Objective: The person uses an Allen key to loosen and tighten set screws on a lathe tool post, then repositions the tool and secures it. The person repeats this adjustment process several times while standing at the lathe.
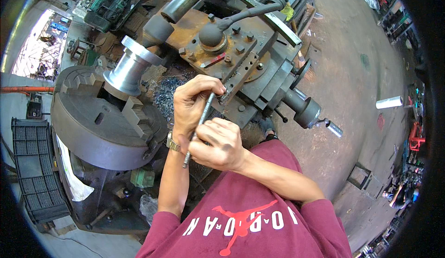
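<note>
My left hand [192,98], with a metal-banded watch at its wrist, is closed at the upper end of a slim grey metal bar [204,114]. Just below it, my right hand [219,143] wraps round the same bar, whose lower end [186,160] sticks out under the fist. The bar stands tilted; I cannot make out its kind. Beyond my left fingertips is the lathe's square tool post [241,70], with a ball-ended clamping lever [212,34] on top. To the left, a shiny flanged metal workpiece [127,70] sits in the jaws of a large chuck [104,128].
Metal shavings [169,96] lie between chuck and tool post. A crank handle [331,127] juts out at the right of the carriage. A flat bar [271,19] rests across the machine behind the lever. A white cylinder [389,102] lies on the floor far right.
</note>
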A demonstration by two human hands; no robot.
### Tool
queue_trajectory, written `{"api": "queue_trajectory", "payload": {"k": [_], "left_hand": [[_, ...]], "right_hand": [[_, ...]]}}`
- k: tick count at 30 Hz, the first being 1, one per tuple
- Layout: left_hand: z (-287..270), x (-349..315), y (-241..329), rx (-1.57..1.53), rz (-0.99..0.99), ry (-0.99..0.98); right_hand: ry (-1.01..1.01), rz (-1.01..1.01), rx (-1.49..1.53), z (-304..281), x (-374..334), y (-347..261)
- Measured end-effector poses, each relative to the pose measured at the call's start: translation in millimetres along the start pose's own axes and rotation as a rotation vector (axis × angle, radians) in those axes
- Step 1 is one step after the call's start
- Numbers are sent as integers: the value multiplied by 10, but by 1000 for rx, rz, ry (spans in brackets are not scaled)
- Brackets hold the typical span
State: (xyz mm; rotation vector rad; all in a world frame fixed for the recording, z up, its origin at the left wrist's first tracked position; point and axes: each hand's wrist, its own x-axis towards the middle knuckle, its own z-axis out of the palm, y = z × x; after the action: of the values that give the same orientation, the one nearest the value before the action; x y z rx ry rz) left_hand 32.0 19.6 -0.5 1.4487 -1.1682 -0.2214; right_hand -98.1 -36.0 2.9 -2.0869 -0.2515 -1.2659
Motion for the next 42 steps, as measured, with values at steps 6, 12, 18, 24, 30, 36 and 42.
{"api": "queue_trajectory", "payload": {"k": [6,12,18,24,30,36,42], "left_hand": [[51,-53,-45,-13,-17,54],[45,-88,-2,36,-61,88],[51,-81,94,73,-135,113],[200,-100,153,-23,-203,243],[250,-169,147,56,-232,285],[323,-186,216,68,-264,332],[370,-256,256,403,-289,298]], "right_hand": [[62,-74,-6,11,-111,116],[17,-102,139,-475,-275,392],[583,931,655,-1142,31,1085],[515,965,990,-999,-158,1281],[-216,903,937,-1474,-14,1035],[-91,1104,620,-1122,298,1416],[214,1156,1380,-703,173,1611]]}}
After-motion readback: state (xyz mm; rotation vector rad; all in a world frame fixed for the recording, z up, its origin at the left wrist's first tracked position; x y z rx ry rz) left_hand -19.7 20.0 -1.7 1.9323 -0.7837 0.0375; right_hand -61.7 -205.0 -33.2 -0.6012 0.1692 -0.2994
